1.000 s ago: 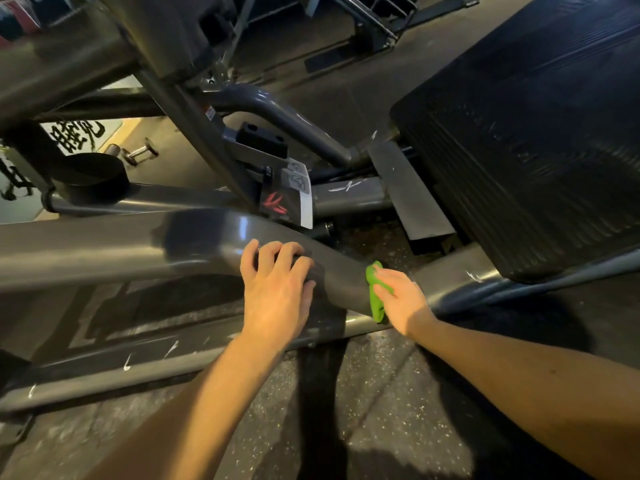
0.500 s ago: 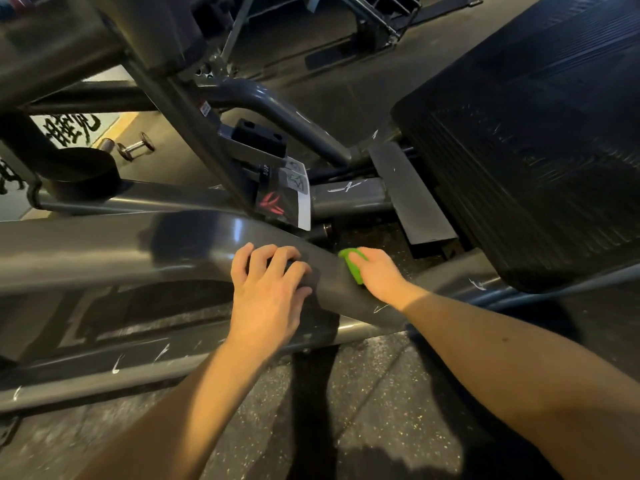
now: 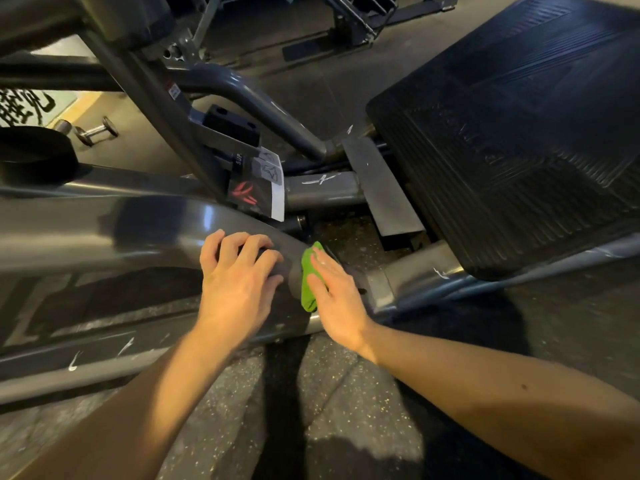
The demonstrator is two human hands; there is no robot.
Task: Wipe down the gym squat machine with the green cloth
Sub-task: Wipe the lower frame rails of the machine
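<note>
The squat machine's thick grey frame beam point(image 3: 104, 233) runs from the left edge down toward the centre. My left hand point(image 3: 239, 285) rests on that beam with its fingers curled over the top edge. Just to its right, my right hand point(image 3: 337, 299) lies flat with straight fingers and presses the green cloth point(image 3: 308, 282) against the beam's lower end. Only a strip of the cloth shows beside and under my palm.
The machine's large black ribbed footplate point(image 3: 512, 133) fills the upper right. A label plate with red marks point(image 3: 256, 188) sits behind the beam. A small dumbbell point(image 3: 97, 131) lies on the floor at the left. Speckled rubber flooring point(image 3: 311, 393) lies below my arms.
My right hand slid the cloth up along the beam, then back down and toward my left hand, and now lies flatter. My left hand stays on the beam.
</note>
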